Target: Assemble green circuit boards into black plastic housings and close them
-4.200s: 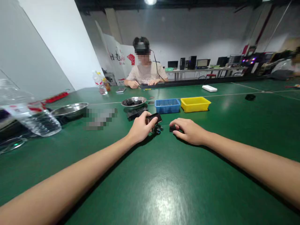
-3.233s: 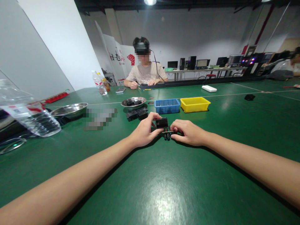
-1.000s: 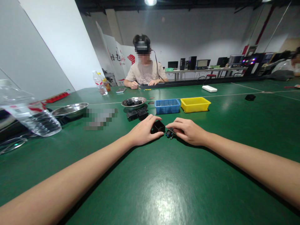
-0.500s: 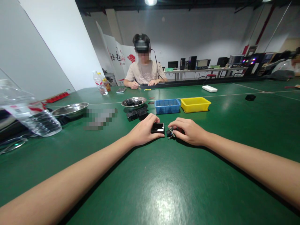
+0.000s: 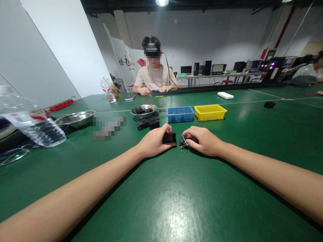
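Observation:
Between thumb and fingers, my left hand (image 5: pixel 154 141) grips a small black box (image 5: pixel 170 138) just above the green table (image 5: pixel 161 188). My right hand (image 5: pixel 205 141) pinches a small circuit board (image 5: pixel 185 141) with dark parts on it, a short gap to the right of the box. Several black boxes (image 5: pixel 148 123) lie beyond my left hand, in front of a metal dish (image 5: pixel 143 116) that holds more black pieces. A blue tray (image 5: pixel 180 118) and a yellow tray (image 5: pixel 210 117) stand side by side beyond my hands.
At the left are a large water bottle (image 5: pixel 45 129), a second metal dish (image 5: pixel 75 122) and glasses (image 5: pixel 15 155). A person (image 5: pixel 153 77) wearing a headset sits across the table. A white box (image 5: pixel 225 95) and a black piece (image 5: pixel 269 105) lie at the right.
The black box in my left hand has tilted, so its bright inside no longer shows. The circuit board in my right hand has turned slightly. Both hands stay in nearly the same place.

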`<state>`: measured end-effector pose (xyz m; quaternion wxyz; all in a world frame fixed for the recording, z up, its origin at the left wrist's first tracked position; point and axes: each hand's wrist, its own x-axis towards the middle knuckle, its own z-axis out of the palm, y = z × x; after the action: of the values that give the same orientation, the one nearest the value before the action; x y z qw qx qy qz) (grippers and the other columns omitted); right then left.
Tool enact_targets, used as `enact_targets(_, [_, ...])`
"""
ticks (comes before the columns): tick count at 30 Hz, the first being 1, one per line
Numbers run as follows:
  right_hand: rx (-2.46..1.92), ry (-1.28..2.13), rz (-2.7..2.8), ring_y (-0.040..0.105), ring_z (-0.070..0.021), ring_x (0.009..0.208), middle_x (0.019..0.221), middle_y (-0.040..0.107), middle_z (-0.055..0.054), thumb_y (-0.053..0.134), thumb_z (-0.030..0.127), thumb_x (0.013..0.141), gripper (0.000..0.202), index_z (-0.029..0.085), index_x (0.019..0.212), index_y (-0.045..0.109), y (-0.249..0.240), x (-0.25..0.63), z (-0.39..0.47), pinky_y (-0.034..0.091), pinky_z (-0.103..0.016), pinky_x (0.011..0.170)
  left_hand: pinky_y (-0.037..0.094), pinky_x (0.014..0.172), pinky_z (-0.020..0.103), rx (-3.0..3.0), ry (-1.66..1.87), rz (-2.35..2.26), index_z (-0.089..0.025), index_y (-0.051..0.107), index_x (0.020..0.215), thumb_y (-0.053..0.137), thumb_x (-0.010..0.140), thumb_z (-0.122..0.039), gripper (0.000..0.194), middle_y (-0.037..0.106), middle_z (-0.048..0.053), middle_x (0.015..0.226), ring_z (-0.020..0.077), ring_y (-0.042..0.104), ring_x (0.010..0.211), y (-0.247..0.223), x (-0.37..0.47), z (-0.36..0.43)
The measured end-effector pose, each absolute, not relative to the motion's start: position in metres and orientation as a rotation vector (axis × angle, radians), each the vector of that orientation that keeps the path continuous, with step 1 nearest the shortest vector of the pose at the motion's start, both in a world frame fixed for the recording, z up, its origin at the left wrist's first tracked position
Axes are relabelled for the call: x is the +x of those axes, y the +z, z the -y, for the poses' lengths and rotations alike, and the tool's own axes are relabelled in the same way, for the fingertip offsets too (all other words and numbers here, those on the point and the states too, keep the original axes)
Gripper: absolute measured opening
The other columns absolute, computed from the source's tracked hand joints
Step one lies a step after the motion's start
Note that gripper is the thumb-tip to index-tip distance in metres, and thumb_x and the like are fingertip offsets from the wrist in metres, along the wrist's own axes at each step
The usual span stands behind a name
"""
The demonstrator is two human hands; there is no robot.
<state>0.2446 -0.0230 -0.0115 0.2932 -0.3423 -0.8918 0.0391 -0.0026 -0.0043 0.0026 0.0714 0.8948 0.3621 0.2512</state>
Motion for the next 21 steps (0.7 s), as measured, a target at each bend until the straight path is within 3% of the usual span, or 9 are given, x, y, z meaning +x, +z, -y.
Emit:
enact_targets(10, [-0.926, 0.146, 2.364, 0.059, -0.0183, 0.080, 0.090, 0.065, -0.007, 0.055, 0.019, 0.093, 0.018, 0.014, 0.105, 0.066, -0.0108, 0.2446, 0.0236, 0.044, -0.030, 0.075, 0.051, 0.085, 0.036, 2.694, 1.095, -1.094, -0.019, 0.054, 0.097, 0.073, 0.079, -0.031, 0.029, 0.063, 0.008, 0.106, 0.0232, 0.062, 0.099, -0.0022, -0.0021, -0.0024])
enact_targets(15, [-0.933, 0.148, 2.361, 0.058, -0.0177, 0.079, 0.090, 0.065, -0.006, 0.055, 0.019, 0.092, 0.017, 0.014, 0.105, 0.066, -0.0108, 0.2446, 0.0235, 0.043, -0.029, 0.075, 0.049, 0.068, 0.029, 2.623, 1.016, -1.131, -0.019, 0.054, 0.098, 0.070, 0.081, -0.029, 0.025, 0.067, 0.002, 0.088, 0.0182, 0.064, 0.076, -0.0015, -0.0016, 0.0013])
enact_targets(21, [-0.952, 0.143, 2.377, 0.058, -0.0181, 0.079, 0.089, 0.064, -0.005, 0.056, 0.020, 0.092, 0.017, 0.016, 0.105, 0.065, -0.0103, 0.2445, 0.0229, 0.043, -0.030, 0.076, 0.047, 0.065, 0.029, 2.722, 1.004, -1.131, -0.018, 0.060, 0.095, 0.068, 0.082, -0.031, 0.020, 0.067, 0.002, 0.084, 0.0180, 0.062, 0.072, 0.0004, -0.0002, 0.0030])
